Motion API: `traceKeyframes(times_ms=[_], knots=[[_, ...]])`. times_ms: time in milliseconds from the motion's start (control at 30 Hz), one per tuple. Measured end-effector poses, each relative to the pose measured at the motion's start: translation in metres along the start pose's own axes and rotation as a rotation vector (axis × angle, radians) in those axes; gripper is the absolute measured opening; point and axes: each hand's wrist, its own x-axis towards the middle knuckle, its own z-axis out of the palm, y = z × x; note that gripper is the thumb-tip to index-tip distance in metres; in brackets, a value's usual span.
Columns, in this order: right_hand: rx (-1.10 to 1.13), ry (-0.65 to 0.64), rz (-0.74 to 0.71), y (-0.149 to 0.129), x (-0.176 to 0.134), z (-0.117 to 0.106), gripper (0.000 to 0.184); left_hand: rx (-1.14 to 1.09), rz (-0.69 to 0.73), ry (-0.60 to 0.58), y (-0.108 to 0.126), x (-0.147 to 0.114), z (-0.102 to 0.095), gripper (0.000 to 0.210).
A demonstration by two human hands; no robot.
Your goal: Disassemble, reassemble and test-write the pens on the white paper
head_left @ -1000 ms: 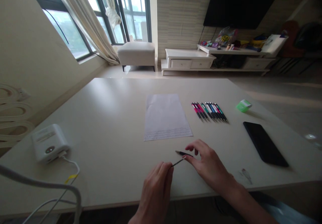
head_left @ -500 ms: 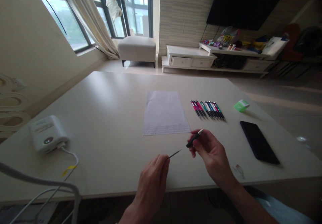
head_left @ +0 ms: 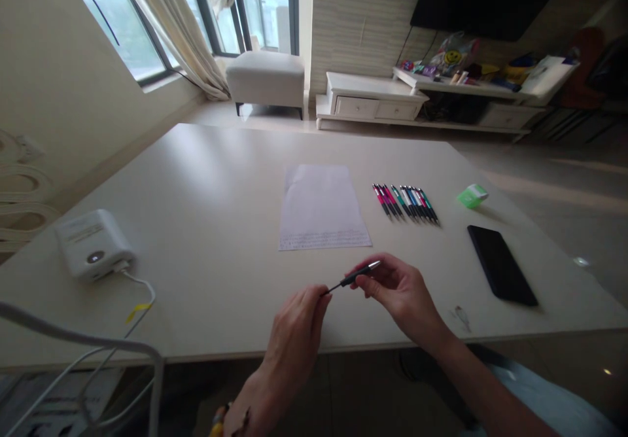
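Observation:
Near the table's front edge, my left hand is closed in a pinch on a thin dark pen refill. My right hand pinches a black pen barrel front with a silver tip pointing up and right. The refill's far end runs into the barrel's rear opening, so the two parts lie in one slanted line. Beyond my hands is a white sheet of paper with lines of writing along its near edge. Several pens in pink, green, white and blue lie in a row right of the paper.
A black phone and a small green box are at the right of the white table. At left, a white power bank has a cable plugged in. A small clear item lies by my right forearm.
My right hand has brought the barrel left and lined it up with the refill. The refill's end, apart from it before, is now inside the barrel. The view has tilted slightly down.

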Motion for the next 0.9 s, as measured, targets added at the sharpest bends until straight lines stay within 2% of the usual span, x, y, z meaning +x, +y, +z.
traceKeyframes(times_ms=[167,433,633,700,767,900], knots=[[-0.105,-0.095,0.025,0.004,-0.004,0.004,0.016,0.022,0.086,0.055,-0.001,0.001,0.002,0.011],[-0.278,-0.069,-0.045,0.01,-0.004,0.006,0.013,0.121,0.209,0.03,-0.001,0.001,-0.002,0.012],[-0.41,-0.148,-0.051,0.005,-0.009,0.003,0.012,0.285,0.308,0.04,-0.004,-0.002,-0.004,0.02],[-0.473,-0.163,-0.073,0.004,-0.011,0.005,0.016,0.297,0.312,0.043,-0.005,-0.002,-0.004,0.02],[-0.521,-0.171,-0.089,0.005,-0.013,0.007,0.029,0.295,0.313,0.057,-0.005,-0.001,-0.005,0.021],[-0.445,-0.183,-0.006,0.009,-0.015,0.01,0.049,0.263,0.371,0.022,-0.002,0.002,-0.008,0.02]])
